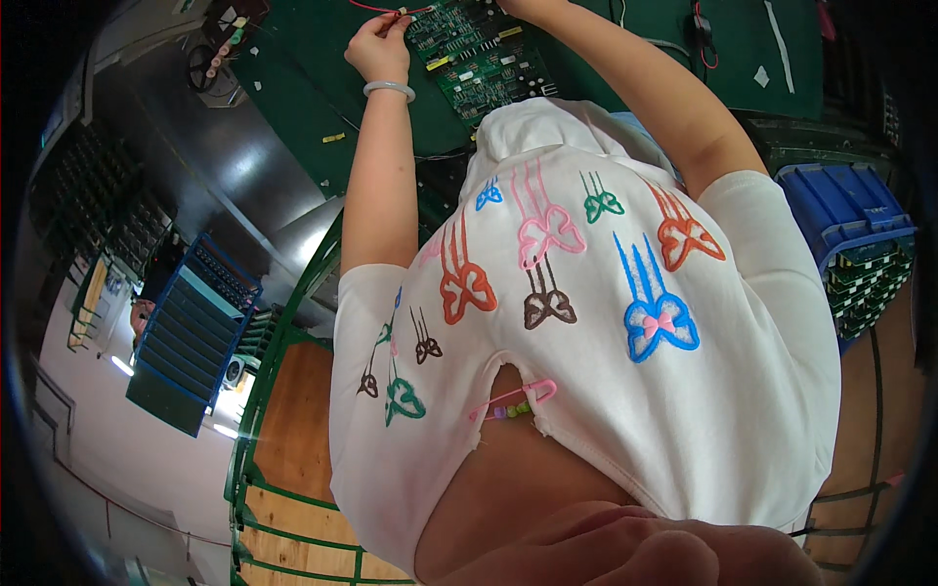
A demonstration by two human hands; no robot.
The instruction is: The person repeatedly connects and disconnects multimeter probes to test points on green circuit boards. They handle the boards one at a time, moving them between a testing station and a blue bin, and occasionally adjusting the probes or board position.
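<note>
Green circuit boards (493, 76) with many small parts lie on the green work surface (293, 107) at the top of the view. My left hand (379, 47), with a pale bangle on its wrist, is at the left edge of the upper board. Its thumb and fingers are pinched together on a thin red wire (369, 6), whose end reaches over that board. My right hand (530, 8) is at the upper edge, just past the boards. Only its back part shows; the fingers are cut off, so what they touch is hidden.
Black and red leads (703, 37) and a white strip (779, 44) lie to the right. A small yellow piece (333, 138) is on the left. A blue crate (848, 207) sits above stacked boards (868, 283) at right. Spools (233, 37) stand at upper left.
</note>
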